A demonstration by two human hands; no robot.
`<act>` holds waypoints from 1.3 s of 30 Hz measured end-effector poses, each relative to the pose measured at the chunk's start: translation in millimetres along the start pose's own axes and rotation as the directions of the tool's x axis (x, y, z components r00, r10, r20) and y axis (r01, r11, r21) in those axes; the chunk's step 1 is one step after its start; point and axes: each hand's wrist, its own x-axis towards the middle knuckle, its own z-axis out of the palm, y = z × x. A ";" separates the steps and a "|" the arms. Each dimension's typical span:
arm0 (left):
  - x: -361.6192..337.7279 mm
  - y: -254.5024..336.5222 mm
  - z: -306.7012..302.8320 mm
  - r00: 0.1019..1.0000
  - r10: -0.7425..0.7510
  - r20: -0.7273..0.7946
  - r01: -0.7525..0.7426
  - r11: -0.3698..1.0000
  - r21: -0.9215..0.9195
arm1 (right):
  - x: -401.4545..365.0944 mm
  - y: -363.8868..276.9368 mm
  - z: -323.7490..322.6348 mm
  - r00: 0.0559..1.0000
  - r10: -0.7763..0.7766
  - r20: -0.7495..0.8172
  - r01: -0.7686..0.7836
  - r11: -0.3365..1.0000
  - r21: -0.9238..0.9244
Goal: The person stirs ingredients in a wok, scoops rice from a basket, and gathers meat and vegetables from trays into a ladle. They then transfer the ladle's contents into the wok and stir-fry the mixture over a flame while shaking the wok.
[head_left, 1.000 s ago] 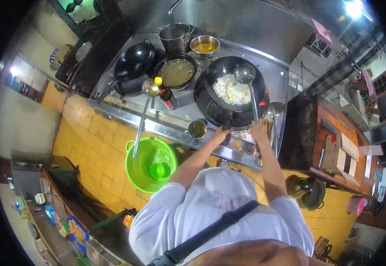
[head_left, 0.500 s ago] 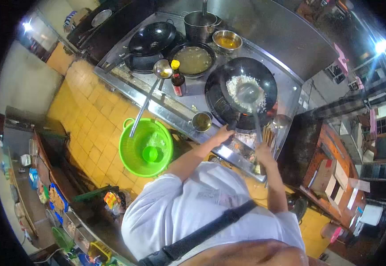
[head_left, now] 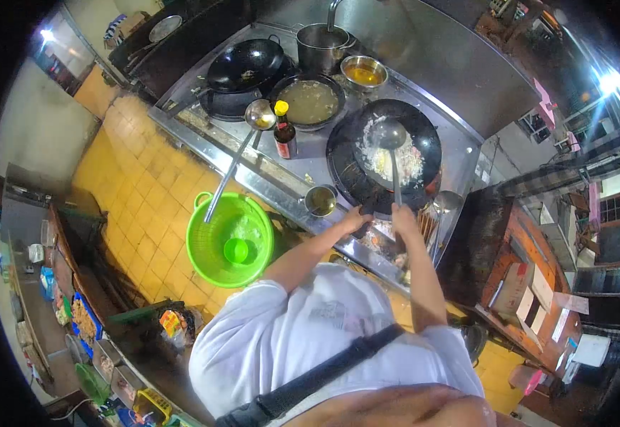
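A black wok (head_left: 422,132) stands on the stove at the right, with white rice (head_left: 404,165) and small coloured bits in it. My left hand (head_left: 355,220) is closed around the wok's handle at its near side. In my right hand (head_left: 404,220) is the handle of a ladle (head_left: 392,135), whose bowl sits over the far part of the rice. Left of the wok handle, near the counter's front edge, is a small metal cup (head_left: 320,201). A dark sauce bottle (head_left: 285,139) with a yellow cap stands farther back, beside a second ladle (head_left: 258,114).
Behind are a pan of cloudy liquid (head_left: 308,102), a bowl of yellow oil (head_left: 364,72), a tall pot (head_left: 322,46) and another black wok (head_left: 244,64). A green basket (head_left: 199,242) with a green cup stands left of me, under the second ladle's handle. A steel splash wall (head_left: 431,50) closes the back.
The ladle's bowl has moved away from me to the far side of the rice, and my right hand has moved forward with it. The rice is more spread out toward me.
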 end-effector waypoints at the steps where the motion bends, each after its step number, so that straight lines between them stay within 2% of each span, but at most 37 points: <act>1: -1.7 1.9 -0.5 0.999 -0.031 0.021 0.032 0.999 -0.027 | -6.1 -11.2 -14.9 0.994 0.067 0.087 -0.080 0.986 0.148; 2: -3.9 3.7 -0.2 0.999 -0.033 0.024 0.034 0.999 -0.022 | -14.4 -27.4 -33.7 0.976 0.134 0.172 -0.179 0.944 0.278; 3: -5.6 5.8 0.8 1.000 -0.026 0.009 0.026 1.000 -0.010 | 8.1 16.4 10.5 0.999 0.025 0.027 -0.028 0.990 0.141; 5: -9.3 12.5 3.2 1.000 -0.020 0.001 0.020 1.000 0.005 | 11.3 16.0 15.1 0.988 0.118 -0.104 -0.117 0.993 0.012; 6: -11.2 14.9 4.0 0.999 -0.040 0.003 0.040 0.999 -0.019 | 19.6 20.2 9.4 0.987 0.123 -0.104 -0.123 0.992 0.011; 8: -14.4 13.8 1.0 0.997 -0.071 0.013 0.072 0.997 -0.032 | 33.2 38.6 5.2 0.976 -0.180 -0.119 0.157 0.971 -0.179; 9: -11.3 13.0 0.3 0.997 -0.070 0.029 0.071 0.996 -0.045 | 4.8 -6.1 -33.5 0.983 0.016 -0.185 -0.022 0.999 -0.030; 10: -10.4 13.6 -0.5 0.996 -0.071 0.047 0.074 0.996 -0.055 | 6.2 3.7 -28.6 0.981 0.027 -0.190 -0.033 0.999 -0.026; 12: -12.7 17.8 -1.8 0.995 -0.079 0.058 0.081 0.996 -0.027 | 14.0 40.8 -10.0 0.966 -0.244 -0.087 0.190 0.896 -0.402; 13: -12.8 21.7 -0.2 0.996 -0.074 0.054 0.075 0.997 -0.015 | 24.4 57.0 -10.7 0.967 -0.238 -0.092 0.182 0.897 -0.403; 16: -20.9 31.5 3.0 0.996 -0.092 0.021 0.092 0.995 -0.027 | 37.7 85.8 0.4 0.987 -0.128 -0.100 0.102 0.967 -0.234; 17: -11.6 21.8 0.5 0.995 -0.093 0.025 0.094 0.995 -0.026 | 28.8 89.1 6.7 0.969 -0.207 -0.139 0.148 0.926 -0.348; 19: 4.7 4.2 -6.0 0.996 -0.011 0.083 0.011 1.000 0.002 | 11.5 94.7 11.3 0.945 -0.284 -0.163 0.182 0.870 -0.458; 20: 4.5 5.7 -5.6 0.996 -0.016 0.084 0.015 1.000 0.005 | -1.7 86.2 -0.4 0.995 -0.077 -0.062 0.057 0.961 -0.271; 21: 1.1 12.6 -3.5 0.976 -0.190 0.109 0.199 0.977 -0.078 | -19.7 71.5 -19.0 0.991 0.113 0.077 -0.106 0.990 -0.091; 22: -1.3 27.2 4.3 0.929 -0.340 0.145 0.361 0.918 -0.163 | -37.0 57.1 -48.2 0.990 0.081 0.113 -0.066 0.990 -0.127; 23: -23.5 60.5 29.7 0.928 -0.370 -0.051 0.364 0.927 -0.089 | -52.3 37.4 -82.7 0.989 0.039 0.143 -0.015 0.987 -0.161; 24: -21.8 53.6 44.6 0.934 -0.316 -0.167 0.302 0.948 -0.104 | -72.6 21.1 -109.2 0.991 -0.018 0.130 0.044 0.978 -0.204; 25: -65.0 95.1 69.1 0.934 -0.357 -0.026 0.323 0.873 -0.365 | -91.3 6.4 -135.1 0.991 -0.073 0.115 0.099 0.964 -0.247; 26: -81.2 111.0 78.7 0.956 -0.241 0.165 0.291 0.749 -0.596 | -106.9 -15.8 -161.3 0.991 0.001 0.132 0.044 0.940 -0.339; 27: -108.2 149.3 81.9 0.902 -0.318 0.293 0.431 0.609 -0.666 | -118.2 -33.2 -179.3 0.985 0.084 0.148 -0.013 0.904 -0.427; 28: -109.7 157.9 74.2 0.903 -0.320 0.287 0.428 0.616 -0.661 | -120.2 -37.4 -187.0 0.986 0.082 0.145 -0.014 0.908 -0.418; 30: -112.1 161.7 59.3 0.805 -0.372 0.462 0.588 0.605 -0.537 | -139.7 -36.4 -186.6 0.983 -0.041 0.180 0.123 0.873 -0.472; 31: -97.9 155.2 45.1 0.764 -0.404 0.503 0.642 0.549 -0.534 | -144.3 -39.3 -188.0 0.982 -0.008 0.187 0.090 0.897 -0.434; 32: -80.9 134.8 28.3 0.832 -0.340 0.439 0.540 0.675 -0.503 | -150.9 -35.6 -184.5 0.980 -0.001 0.198 0.088 0.899 -0.429; 34: -77.9 88.5 20.4 0.912 -0.357 0.203 0.407 0.847 -0.341 | -154.6 -26.6 -183.9 0.990 -0.064 0.126 0.104 0.934 -0.342; 35: -90.7 82.7 34.8 0.903 -0.416 0.111 0.428 0.843 -0.325 | -157.2 -19.3 -174.1 0.990 -0.059 0.125 0.098 0.937 -0.335; 37: -143.0 95.1 68.6 0.893 -0.423 0.154 0.449 0.828 -0.335 | -153.1 -4.8 -153.5 0.997 -0.067 0.048 0.080 0.913 -0.400; 38: -154.1 87.1 71.9 0.806 -0.457 0.378 0.590 0.672 -0.447 | -158.5 -9.2 -157.0 0.998 -0.051 0.044 0.065 0.918 -0.392; 39: -160.5 100.8 78.4 0.806 -0.477 0.351 0.589 0.708 -0.390 | -160.5 -18.4 -166.8 0.996 -0.073 0.049 0.086 0.920 -0.381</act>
